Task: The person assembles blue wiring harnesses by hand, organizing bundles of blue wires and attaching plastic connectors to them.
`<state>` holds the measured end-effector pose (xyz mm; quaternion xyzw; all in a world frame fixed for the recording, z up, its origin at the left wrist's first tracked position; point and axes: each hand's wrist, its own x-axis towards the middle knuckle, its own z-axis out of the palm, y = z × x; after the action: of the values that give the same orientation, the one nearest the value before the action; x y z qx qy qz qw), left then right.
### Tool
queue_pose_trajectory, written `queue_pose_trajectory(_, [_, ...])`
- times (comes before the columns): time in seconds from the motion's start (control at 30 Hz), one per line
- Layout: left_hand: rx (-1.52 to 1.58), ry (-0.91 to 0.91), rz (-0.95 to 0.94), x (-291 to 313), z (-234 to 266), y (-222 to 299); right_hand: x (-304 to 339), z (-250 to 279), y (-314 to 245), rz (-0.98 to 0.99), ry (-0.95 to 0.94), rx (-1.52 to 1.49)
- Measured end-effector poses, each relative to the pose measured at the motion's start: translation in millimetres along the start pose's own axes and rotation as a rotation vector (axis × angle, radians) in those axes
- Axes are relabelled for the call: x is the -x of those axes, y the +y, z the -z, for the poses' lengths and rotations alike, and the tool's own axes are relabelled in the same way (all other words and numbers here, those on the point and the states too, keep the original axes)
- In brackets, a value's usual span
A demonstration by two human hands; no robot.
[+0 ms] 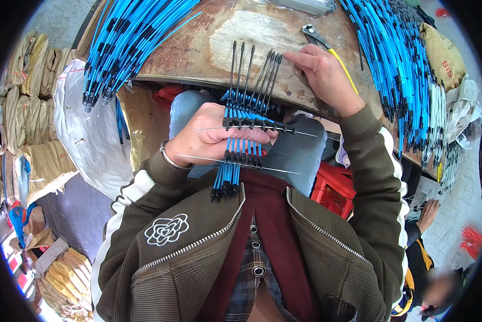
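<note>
gripping a row of slim blue rods

beyond and left of the left hand, a pile of blue rods [125,40] lies on the table [182,56]. the left hand [211,134] is wrapped around the row [241,112], black tips jutting out above and below it. the right hand [324,72] bends its fingers by the upper tips; whether they pinch, i cannot tell. pliers [332,52] lie just beside it.

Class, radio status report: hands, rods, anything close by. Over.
Left hand holds blue-black rods. Right hand at their upper tips, contact unclear. Two thin wires crossing rods. Yellow-handled pliers beside right hand.
</note>
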<state>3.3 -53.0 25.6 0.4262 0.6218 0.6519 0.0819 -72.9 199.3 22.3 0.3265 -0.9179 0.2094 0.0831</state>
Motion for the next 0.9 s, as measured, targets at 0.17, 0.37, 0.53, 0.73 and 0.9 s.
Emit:
queue_pose_trajectory(0.17, [0.246, 0.026, 0.184, 0.6, 1.6, 7.4, -4.8, -1.2, -1.0, 0.001, -0.005, -0.013])
queue_pose_trajectory(0.37, [0.354, 0.068, 0.247, 0.5, 1.9, 8.9, -13.6, -5.5, -3.1, 0.039, 0.017, 0.029])
queue_pose_trajectory(0.53, [0.313, 0.014, 0.307, -2.2, 7.7, 15.2, -22.5, -1.9, -7.1, 0.052, -0.025, 0.069])
queue_pose_trajectory(0.73, [0.695, 0.135, 0.509, 2.0, 6.4, 14.3, -24.3, -3.3, -1.0, 0.081, -0.014, 0.017])
queue_pose_trajectory(0.9, [0.577, 0.086, 0.459, 3.2, 8.3, 12.3, -22.6, -5.1, 1.2, 0.111, 0.038, -0.026])
